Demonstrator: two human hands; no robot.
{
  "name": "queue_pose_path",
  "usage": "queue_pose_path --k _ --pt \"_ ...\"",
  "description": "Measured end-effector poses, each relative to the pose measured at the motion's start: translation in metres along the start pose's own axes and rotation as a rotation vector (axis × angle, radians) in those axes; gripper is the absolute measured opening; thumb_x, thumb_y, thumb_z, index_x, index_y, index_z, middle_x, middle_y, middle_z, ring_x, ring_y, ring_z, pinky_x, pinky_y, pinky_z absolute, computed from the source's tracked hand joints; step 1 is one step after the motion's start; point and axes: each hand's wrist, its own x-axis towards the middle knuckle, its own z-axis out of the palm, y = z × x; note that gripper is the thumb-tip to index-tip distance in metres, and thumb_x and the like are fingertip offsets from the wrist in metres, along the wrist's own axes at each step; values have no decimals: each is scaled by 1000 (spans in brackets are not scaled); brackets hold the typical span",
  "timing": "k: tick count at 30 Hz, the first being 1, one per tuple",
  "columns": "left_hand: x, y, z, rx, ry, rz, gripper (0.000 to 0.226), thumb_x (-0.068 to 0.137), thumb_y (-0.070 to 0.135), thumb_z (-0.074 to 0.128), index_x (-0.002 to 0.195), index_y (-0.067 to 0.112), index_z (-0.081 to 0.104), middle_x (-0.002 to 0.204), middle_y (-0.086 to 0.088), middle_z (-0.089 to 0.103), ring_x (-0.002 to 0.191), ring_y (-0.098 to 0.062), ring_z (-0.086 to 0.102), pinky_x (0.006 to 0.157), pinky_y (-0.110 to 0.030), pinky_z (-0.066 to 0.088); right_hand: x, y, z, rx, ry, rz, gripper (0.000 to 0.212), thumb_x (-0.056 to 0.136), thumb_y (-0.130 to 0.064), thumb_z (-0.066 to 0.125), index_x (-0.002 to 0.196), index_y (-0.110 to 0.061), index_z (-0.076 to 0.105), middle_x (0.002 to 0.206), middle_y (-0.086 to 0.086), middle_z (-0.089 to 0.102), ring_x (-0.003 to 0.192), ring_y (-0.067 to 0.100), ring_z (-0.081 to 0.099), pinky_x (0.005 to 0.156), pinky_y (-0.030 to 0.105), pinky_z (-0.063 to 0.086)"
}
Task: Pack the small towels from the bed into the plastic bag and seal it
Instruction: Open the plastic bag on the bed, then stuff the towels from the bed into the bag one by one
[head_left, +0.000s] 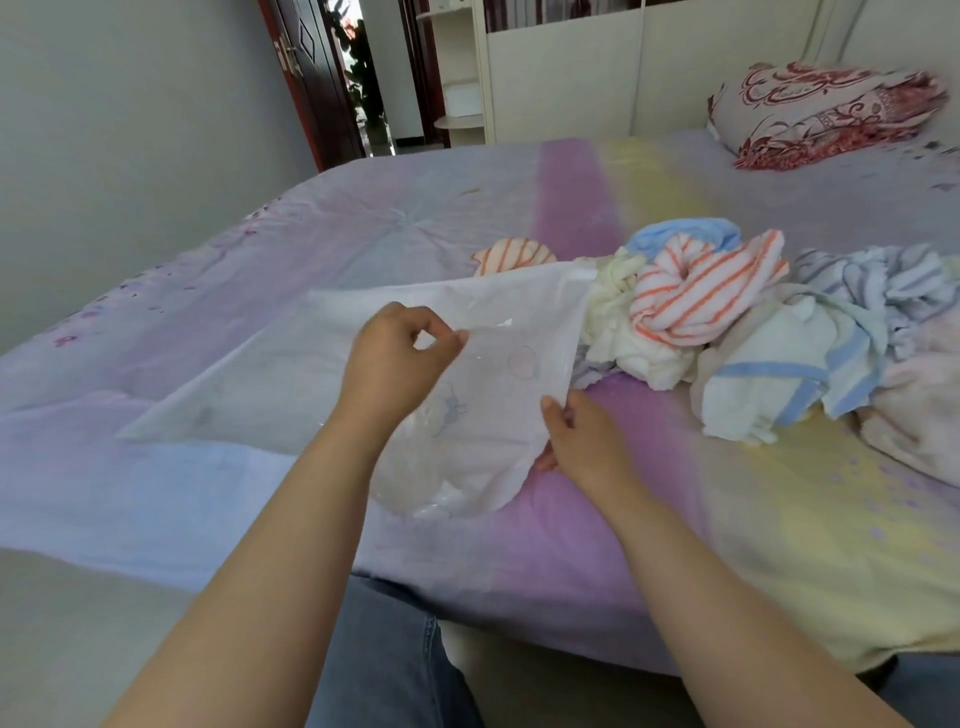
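A large translucent plastic bag (291, 374) lies flat on the bed, its mouth end lifted toward the towels. My left hand (395, 358) pinches the upper layer of the bag's edge between thumb and fingers. My right hand (576, 441) grips the lower edge of the mouth, fingers tucked under the plastic. A heap of small towels lies just right of the bag: an orange-striped one (701, 291), a cream one (618, 322), a blue one (680, 234) and a white one with blue bands (763, 379). Another orange-striped towel (514, 254) sits behind the bag.
The bed (597, 545) has a pastel striped sheet. More pale towels (883, 280) lie at the right. A red-patterned pillow and blanket (826, 114) sit at the far right corner. A wardrobe (571, 73) and an open doorway (363, 78) stand beyond the bed.
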Motion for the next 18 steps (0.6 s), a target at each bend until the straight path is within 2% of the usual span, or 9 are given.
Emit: queue_pose_path --k 3,6,8,10,12,14,15,16,18 --pt "1 2 -1 -50 4 49 7 89 25 71 83 22 72 89 8 55 70 -2 49 65 -5 36 9 -3 12 22 -4 -32 15 96 -26 44 103 -16 53 77 1 69 53 19 68 68 44 58" --pt "18 -2 -27 -203 400 -9 7 90 20 68 90 24 74 102 -6 67 76 -5 54 70 -1 36 20 12 16 29 -23 87 20 92 -12 44 111 -12 49 80 10 69 51 25 67 59 41 59" --pt "33 -4 -47 -344 549 -68 8 90 25 67 93 27 74 106 -1 71 85 -3 61 80 -8 44 23 21 20 88 -33 186 19 95 -11 46 113 -8 47 69 13 66 48 24 63 51 34 55" --pt "42 -1 -51 -380 464 -119 14 92 27 66 101 23 77 104 5 73 86 -1 63 77 -10 47 26 21 24 127 -15 222 23 95 -17 51 115 -9 44 71 13 67 54 25 65 58 38 56" --pt "44 -1 -39 -335 346 -143 20 94 26 64 108 18 76 101 7 72 78 2 61 70 -6 45 26 16 29 42 61 193 40 92 -30 56 123 -13 39 97 12 67 80 30 68 77 44 55" --pt "38 -7 -26 -312 294 -148 21 95 24 63 111 17 75 103 5 72 78 -1 61 73 -12 46 17 8 33 -101 285 22 49 92 -37 57 130 -13 39 121 8 54 105 28 59 85 39 49" --pt "35 -13 -21 -318 278 -150 22 95 24 62 112 18 75 104 4 72 78 -3 60 76 -17 46 9 2 33 -105 382 -150 46 92 -37 56 128 -13 43 120 5 51 105 24 56 83 35 48" --pt "32 -18 -17 -337 265 -157 22 95 23 61 113 19 74 102 5 71 78 -3 59 78 -20 46 3 -4 33 -85 377 -307 43 91 -40 54 126 -15 46 115 1 52 103 19 56 81 32 47" --pt "29 -25 -11 -385 259 -175 22 95 22 62 114 21 73 101 6 71 81 -4 60 80 -19 46 -8 -19 36 -67 68 -439 50 88 -52 52 128 -23 48 113 -7 56 103 9 55 86 24 44"
